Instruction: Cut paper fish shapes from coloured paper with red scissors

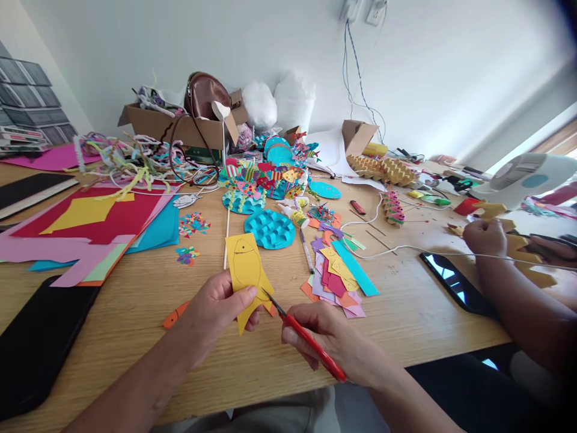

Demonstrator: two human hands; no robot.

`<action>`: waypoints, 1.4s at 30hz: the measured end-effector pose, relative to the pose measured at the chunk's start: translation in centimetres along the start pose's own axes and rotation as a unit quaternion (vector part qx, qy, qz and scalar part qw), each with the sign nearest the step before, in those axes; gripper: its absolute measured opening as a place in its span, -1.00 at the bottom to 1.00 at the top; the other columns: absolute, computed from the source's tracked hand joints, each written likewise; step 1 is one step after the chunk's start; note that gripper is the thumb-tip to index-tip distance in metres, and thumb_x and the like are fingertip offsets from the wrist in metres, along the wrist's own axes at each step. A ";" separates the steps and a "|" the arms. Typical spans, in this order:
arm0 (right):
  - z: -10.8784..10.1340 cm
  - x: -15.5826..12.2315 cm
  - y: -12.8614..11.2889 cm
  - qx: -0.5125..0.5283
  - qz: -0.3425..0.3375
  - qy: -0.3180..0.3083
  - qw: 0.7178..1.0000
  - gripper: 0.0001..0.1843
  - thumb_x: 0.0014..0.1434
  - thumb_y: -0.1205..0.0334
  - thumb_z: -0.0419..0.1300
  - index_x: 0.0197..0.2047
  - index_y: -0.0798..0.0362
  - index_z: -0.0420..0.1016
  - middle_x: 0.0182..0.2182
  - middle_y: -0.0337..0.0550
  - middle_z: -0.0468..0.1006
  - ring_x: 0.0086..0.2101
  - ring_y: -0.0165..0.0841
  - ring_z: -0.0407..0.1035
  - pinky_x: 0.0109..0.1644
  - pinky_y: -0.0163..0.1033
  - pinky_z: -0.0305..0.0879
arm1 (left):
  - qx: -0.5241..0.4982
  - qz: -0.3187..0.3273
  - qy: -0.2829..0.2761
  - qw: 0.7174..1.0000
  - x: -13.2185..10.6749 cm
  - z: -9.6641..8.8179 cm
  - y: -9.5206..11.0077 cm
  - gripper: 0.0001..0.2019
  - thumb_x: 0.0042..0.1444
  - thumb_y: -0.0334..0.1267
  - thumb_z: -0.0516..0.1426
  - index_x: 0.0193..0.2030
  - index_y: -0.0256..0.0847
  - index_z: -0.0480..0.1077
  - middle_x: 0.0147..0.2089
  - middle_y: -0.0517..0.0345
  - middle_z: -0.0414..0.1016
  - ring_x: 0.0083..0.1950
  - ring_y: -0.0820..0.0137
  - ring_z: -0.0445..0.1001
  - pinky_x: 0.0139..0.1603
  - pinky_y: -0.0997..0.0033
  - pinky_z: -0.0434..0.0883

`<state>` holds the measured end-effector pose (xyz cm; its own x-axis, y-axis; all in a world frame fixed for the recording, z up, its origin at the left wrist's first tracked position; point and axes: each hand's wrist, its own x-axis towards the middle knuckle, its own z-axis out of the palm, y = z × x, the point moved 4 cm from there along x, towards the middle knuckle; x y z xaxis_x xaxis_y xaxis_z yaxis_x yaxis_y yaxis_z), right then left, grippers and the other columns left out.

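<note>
Stretching beneath both arms, the wooden counter [121, 300] carries a stack of coloured sheets [110, 225] at the left and a looser pile of paper pieces [331, 282] at the right. Above it, the left hand [220, 300] pinches a yellow paper piece [238, 273], thumb on top and fingers behind, while the right hand [331, 328] curls round the red handles of the scissors [309, 343]. The yellow piece is raised in front of the person, its right side meeting the blades; how far they are parted, I cannot tell. Fingers tucked behind the paper lie near the points, so a deep snip could nick one. Gripped only low down, the piece could flex under the blades and send the cut across the drawn fish outline [247, 261], partly hidden by the thumb.
</note>
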<state>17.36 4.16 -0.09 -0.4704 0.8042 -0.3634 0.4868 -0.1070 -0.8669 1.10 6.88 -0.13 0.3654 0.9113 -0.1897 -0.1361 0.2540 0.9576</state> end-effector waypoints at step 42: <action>0.4 -0.4 0.0 0.027 -0.032 -0.053 0.998 -0.43 0.14 -0.28 -0.02 -0.43 0.12 0.30 -0.65 -0.33 0.27 -0.63 -0.54 0.12 -0.59 -0.44 0.03 | -0.014 -0.030 0.020 0.999 -0.3 0.6 0.4 -0.88 -0.12 -0.25 0.18 -0.47 -0.27 0.45 -0.53 0.20 0.51 -0.48 0.44 0.44 -0.44 0.46 0.40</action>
<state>17.23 3.64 -0.05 -0.5759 0.7444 -0.3379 0.4135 -0.0913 -0.9059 1.48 6.57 0.41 0.3360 0.9064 -0.2559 -0.1414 0.3171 0.9378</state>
